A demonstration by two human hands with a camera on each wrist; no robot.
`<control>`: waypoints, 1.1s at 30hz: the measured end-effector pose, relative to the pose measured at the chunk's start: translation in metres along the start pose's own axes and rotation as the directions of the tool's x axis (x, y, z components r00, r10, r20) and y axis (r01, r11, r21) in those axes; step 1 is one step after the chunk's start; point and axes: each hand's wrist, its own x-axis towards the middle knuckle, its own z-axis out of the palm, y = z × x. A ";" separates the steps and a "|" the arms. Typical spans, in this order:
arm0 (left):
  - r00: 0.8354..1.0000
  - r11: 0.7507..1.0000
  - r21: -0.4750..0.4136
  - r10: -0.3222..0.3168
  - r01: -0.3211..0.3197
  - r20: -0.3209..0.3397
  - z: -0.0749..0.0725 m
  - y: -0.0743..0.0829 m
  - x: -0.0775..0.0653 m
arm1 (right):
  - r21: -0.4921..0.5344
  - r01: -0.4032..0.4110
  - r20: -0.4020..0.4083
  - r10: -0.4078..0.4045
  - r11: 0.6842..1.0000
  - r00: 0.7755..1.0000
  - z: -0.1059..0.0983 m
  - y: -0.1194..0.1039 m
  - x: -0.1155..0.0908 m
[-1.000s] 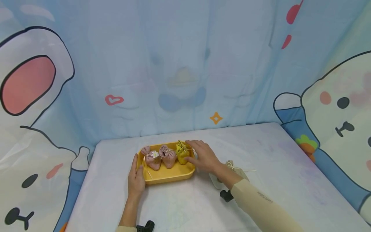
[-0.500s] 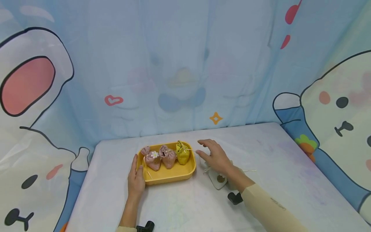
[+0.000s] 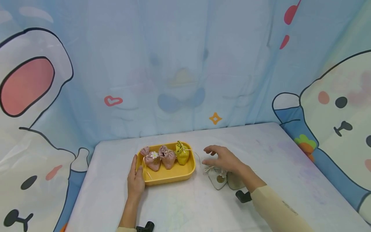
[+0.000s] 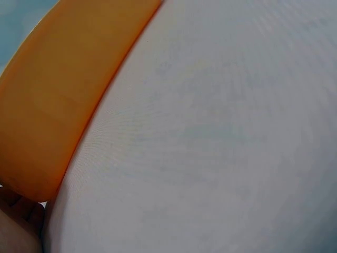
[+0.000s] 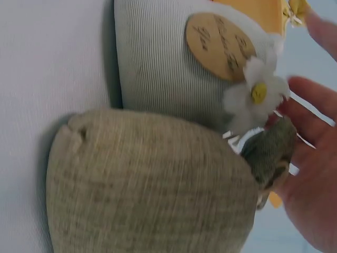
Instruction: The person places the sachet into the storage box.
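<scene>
My left hand point(image 3: 135, 182) holds the left end of a yellow tray point(image 3: 171, 178), its thumb at the near left corner and fingers along the side. Inside lie two pink drawstring pouches, one with a white flower point(image 3: 152, 160) and one plain point(image 3: 167, 157), beside a yellow-green pouch point(image 3: 182, 153) with a trailing string. My right hand point(image 3: 224, 158) hovers right of the tray, fingers loosely bent around nothing. Just below it are a pale striped pouch point(image 5: 158, 63) with a round tag and white flower, and a brown-beige cloth pouch point(image 5: 152, 179), partly covered by the hand in the head view.
A pale cloth covers the table point(image 3: 179, 206), whose far edge meets a blue cartoon curtain point(image 3: 185, 64). Each wrist carries a black camera mount, the right one point(image 3: 243, 196) close to the beige pouch.
My right hand has let go of the yellow-green pouch in the tray and moved right, over the two pouches on the table. The left hand and tray stay put.
</scene>
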 end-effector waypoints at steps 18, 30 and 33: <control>1.000 1.000 0.002 0.001 -0.001 -0.003 0.000 0.001 0.000 | -0.126 -0.082 0.262 0.113 0.989 0.958 -0.007 0.010 -0.009; 1.000 1.000 0.008 0.001 -0.002 0.002 0.000 0.001 0.000 | -0.133 -0.043 0.250 0.075 0.990 0.965 -0.008 0.007 -0.009; 1.000 1.000 0.005 0.003 -0.003 0.002 0.000 0.001 0.000 | -0.135 -0.017 0.229 0.048 0.991 0.972 -0.008 0.008 -0.008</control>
